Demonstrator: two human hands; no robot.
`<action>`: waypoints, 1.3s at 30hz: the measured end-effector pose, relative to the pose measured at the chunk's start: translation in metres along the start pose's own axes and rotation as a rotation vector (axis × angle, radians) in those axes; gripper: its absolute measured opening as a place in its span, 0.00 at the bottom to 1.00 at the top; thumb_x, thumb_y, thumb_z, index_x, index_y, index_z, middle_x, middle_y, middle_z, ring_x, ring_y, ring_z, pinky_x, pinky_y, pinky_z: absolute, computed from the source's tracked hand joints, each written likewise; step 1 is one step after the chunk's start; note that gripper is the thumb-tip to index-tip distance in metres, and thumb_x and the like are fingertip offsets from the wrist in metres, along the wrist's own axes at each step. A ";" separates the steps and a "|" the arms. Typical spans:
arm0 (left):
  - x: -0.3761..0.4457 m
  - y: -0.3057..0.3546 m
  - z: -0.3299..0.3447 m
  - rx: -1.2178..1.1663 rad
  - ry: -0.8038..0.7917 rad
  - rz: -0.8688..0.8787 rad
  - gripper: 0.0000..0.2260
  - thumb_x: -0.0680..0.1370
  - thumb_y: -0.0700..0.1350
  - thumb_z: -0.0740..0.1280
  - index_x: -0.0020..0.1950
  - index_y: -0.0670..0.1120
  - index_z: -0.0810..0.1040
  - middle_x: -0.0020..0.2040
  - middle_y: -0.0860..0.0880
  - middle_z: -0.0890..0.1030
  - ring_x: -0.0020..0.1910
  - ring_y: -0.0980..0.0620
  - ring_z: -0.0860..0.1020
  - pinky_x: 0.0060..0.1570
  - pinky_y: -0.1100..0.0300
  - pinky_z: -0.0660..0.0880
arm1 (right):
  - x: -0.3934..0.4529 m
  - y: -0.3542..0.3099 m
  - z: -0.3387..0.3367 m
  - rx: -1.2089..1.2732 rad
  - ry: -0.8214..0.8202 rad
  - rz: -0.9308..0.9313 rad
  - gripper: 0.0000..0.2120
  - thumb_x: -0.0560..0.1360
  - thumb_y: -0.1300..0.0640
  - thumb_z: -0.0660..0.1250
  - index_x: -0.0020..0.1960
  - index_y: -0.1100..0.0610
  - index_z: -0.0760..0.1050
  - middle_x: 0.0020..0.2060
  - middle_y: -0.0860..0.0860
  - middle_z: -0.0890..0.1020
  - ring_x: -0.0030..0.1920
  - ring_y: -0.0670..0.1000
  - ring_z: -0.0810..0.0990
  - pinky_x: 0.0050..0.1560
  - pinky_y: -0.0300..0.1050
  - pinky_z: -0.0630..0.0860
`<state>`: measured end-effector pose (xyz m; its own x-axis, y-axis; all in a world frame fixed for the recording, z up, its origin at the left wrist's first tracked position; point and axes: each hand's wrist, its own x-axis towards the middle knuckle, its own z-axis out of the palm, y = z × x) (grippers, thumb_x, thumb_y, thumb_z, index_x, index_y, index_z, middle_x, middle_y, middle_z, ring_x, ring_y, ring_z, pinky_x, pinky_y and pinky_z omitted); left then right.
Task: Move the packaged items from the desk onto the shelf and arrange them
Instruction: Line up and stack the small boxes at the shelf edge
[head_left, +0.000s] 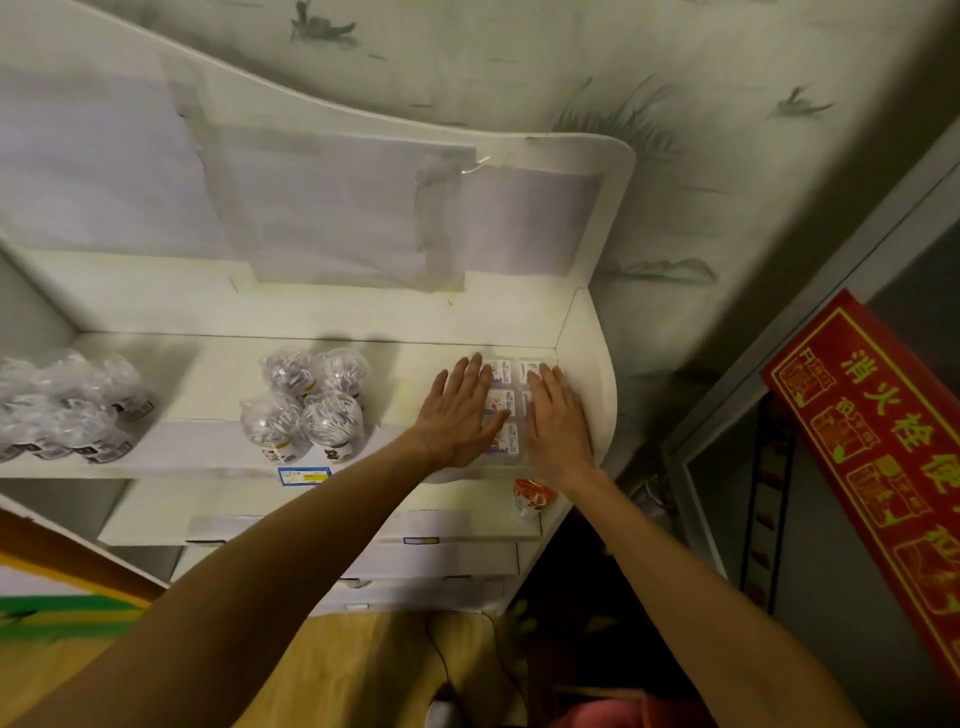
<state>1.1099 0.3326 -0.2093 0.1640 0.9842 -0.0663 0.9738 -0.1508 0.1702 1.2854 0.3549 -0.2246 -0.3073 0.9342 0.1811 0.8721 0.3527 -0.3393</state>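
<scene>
Looking down from my head camera, I am pressing both hands flat on a block of small white packets (503, 402) lying at the right end of the white shelf (208, 374), tight against its side wall. My left hand (457, 410) is lying palm down, fingers spread and straight, over the left part of the block; my right hand (556, 415) is lying the same way over the right part. Neither hand is gripping anything; they are only resting on top. I am counting five packets showing between and around my fingers, in two columns; the hands are hiding the others, so I cannot give the full number.

Near the middle of the same shelf, four clear round tubs (306, 402) of white sticks are standing in a tight group, well apart from my left hand. At the far left, another cluster of clear wrapped packs (67, 410) is sitting blurred, and I cannot count them. A blue and yellow price tag (304, 475) is sticking to the front edge of the shelf. Just below my right wrist, one orange and white pouch (532, 499) is lying on the lower shelf. A red banner (872, 457) with yellow characters is leaning at the right.
</scene>
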 end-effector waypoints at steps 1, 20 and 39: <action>0.004 -0.003 -0.001 0.020 -0.017 -0.005 0.35 0.82 0.65 0.43 0.81 0.44 0.38 0.81 0.45 0.37 0.80 0.46 0.37 0.78 0.46 0.39 | 0.005 -0.001 -0.001 -0.023 -0.025 -0.013 0.29 0.84 0.51 0.57 0.81 0.58 0.52 0.81 0.55 0.54 0.81 0.54 0.47 0.81 0.55 0.47; 0.003 -0.013 0.022 0.016 -0.037 0.027 0.35 0.82 0.64 0.40 0.81 0.44 0.38 0.82 0.45 0.39 0.80 0.46 0.39 0.78 0.44 0.45 | 0.017 0.014 0.022 -0.202 -0.152 -0.046 0.40 0.80 0.41 0.62 0.82 0.58 0.48 0.81 0.55 0.52 0.81 0.54 0.47 0.78 0.50 0.41; 0.008 -0.014 0.024 0.037 -0.029 0.019 0.35 0.81 0.65 0.39 0.81 0.44 0.39 0.82 0.44 0.40 0.80 0.45 0.41 0.78 0.44 0.47 | 0.019 0.015 0.023 -0.210 -0.172 -0.039 0.39 0.81 0.43 0.62 0.81 0.59 0.47 0.81 0.56 0.52 0.81 0.54 0.46 0.80 0.52 0.44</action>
<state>1.1015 0.3398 -0.2360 0.1867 0.9781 -0.0920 0.9755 -0.1735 0.1350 1.2843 0.3795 -0.2473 -0.3865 0.9219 0.0249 0.9128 0.3863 -0.1327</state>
